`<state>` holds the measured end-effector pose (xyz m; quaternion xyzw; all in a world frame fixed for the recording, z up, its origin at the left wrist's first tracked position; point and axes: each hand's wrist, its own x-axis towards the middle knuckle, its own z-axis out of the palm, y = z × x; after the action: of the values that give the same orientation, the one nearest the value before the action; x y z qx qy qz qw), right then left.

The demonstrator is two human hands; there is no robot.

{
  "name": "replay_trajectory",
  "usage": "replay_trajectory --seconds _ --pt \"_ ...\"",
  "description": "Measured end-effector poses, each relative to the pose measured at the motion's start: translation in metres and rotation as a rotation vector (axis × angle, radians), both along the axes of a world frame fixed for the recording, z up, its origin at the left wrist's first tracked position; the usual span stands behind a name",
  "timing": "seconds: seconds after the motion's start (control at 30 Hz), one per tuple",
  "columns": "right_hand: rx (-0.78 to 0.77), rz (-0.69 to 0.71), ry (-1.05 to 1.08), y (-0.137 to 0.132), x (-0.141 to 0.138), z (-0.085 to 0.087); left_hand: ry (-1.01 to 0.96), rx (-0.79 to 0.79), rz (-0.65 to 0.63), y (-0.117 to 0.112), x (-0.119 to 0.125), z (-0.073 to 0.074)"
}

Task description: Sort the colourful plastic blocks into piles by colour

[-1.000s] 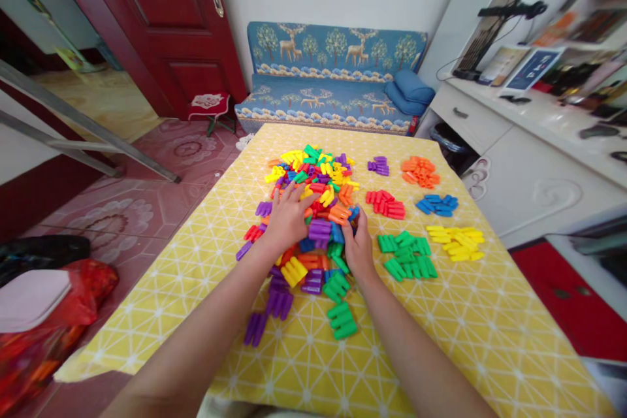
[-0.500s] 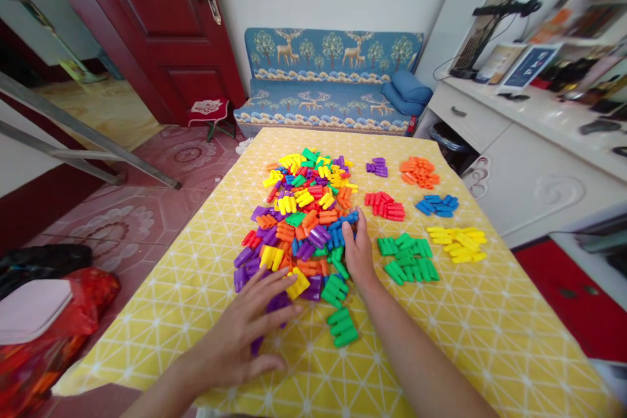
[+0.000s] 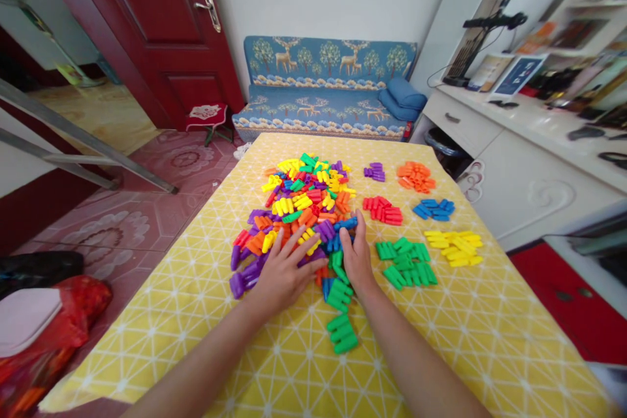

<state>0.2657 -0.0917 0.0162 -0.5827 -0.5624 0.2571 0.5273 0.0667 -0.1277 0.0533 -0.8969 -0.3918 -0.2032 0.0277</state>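
Note:
A mixed pile of plastic toy building pieces [image 3: 304, 202], shaped like short joined tubes, lies on a yellow patterned tablecloth [image 3: 186, 313]. My left hand [image 3: 287, 274] rests palm down on the near side of the pile with fingers spread, touching yellow and purple pieces. At the pile's right edge my right hand [image 3: 358, 258] stands on its side, thumb and fingers apart, against blue pieces [image 3: 347, 223]. Close to its wrist are loose green pieces [image 3: 341, 333]. The palm side of both hands is hidden.
Right of the pile lie single-colour groups: purple [image 3: 375, 172], orange [image 3: 415, 176], red [image 3: 383, 210], blue [image 3: 434, 209], green [image 3: 406, 262] and yellow [image 3: 454, 247] pieces. Behind the table stands a blue sofa [image 3: 313, 101]; a white cabinet [image 3: 529, 170] is at the right.
My left hand has moved right and forward onto the pile, pushing nearby yellow and purple pieces. My right hand has stayed at the pile's right edge.

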Motion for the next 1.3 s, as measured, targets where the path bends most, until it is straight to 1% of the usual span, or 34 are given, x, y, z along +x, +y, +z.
replay_trajectory --seconds 0.1,0.2,0.27,0.33,0.4,0.47,0.57,0.67,0.77,0.8,0.87,0.93,1.0,1.07,1.1,1.17,1.23,1.3 --pt "0.004 -0.004 -0.021 0.001 0.0 -0.002 -0.107 0.034 0.12 0.024 0.007 0.013" --pt "0.002 -0.008 -0.037 0.002 0.001 -0.003 -0.275 0.046 0.282 0.045 0.012 0.022" --pt "-0.01 -0.022 -0.047 0.002 -0.002 -0.003 -0.366 0.029 0.384 0.055 0.013 0.023" --pt "-0.016 -0.072 -0.045 0.001 -0.011 -0.003 -0.4 -0.021 0.439 0.061 0.013 0.018" --pt "-0.01 -0.144 -0.02 -0.001 -0.023 -0.003 -0.394 -0.067 0.437 0.062 0.012 0.011" --pt "-0.003 -0.204 0.012 -0.002 -0.038 -0.003 -0.384 -0.078 0.416 0.062 0.01 0.004" --pt "0.026 -0.21 0.029 -0.001 -0.05 -0.002 -0.39 -0.051 0.393 0.061 0.009 0.001" --pt "0.068 -0.175 0.053 0.009 -0.045 -0.001 -0.349 -0.035 0.357 0.066 0.012 0.009" --pt "0.063 -0.158 0.095 0.022 -0.033 -0.003 -0.234 -0.083 0.321 0.081 0.021 0.023" --pt "0.057 -0.15 0.118 0.026 -0.029 -0.004 -0.195 -0.119 0.327 0.088 0.024 0.027" --pt "0.048 -0.134 0.184 0.03 -0.024 -0.006 -0.149 -0.192 0.38 0.103 0.031 0.032" --pt "0.044 -0.119 0.263 0.032 -0.022 -0.007 -0.126 -0.245 0.423 0.115 0.036 0.034" --pt "0.046 -0.094 0.337 0.031 -0.022 -0.007 -0.129 -0.275 0.448 0.122 0.038 0.033" --pt "0.058 -0.084 0.397 0.029 -0.022 -0.006 -0.187 -0.276 0.442 0.12 0.038 0.032" --pt "0.064 -0.088 0.421 0.028 -0.023 -0.004 -0.236 -0.271 0.411 0.117 0.037 0.032" --pt "0.071 -0.097 0.455 0.027 -0.023 -0.001 -0.331 -0.271 0.297 0.106 0.036 0.033" --pt "0.067 -0.086 0.481 0.026 -0.023 0.002 -0.353 -0.296 0.187 0.096 0.035 0.034" --pt "0.056 -0.056 0.513 0.025 -0.023 0.005 -0.327 -0.312 0.15 0.088 0.035 0.033"
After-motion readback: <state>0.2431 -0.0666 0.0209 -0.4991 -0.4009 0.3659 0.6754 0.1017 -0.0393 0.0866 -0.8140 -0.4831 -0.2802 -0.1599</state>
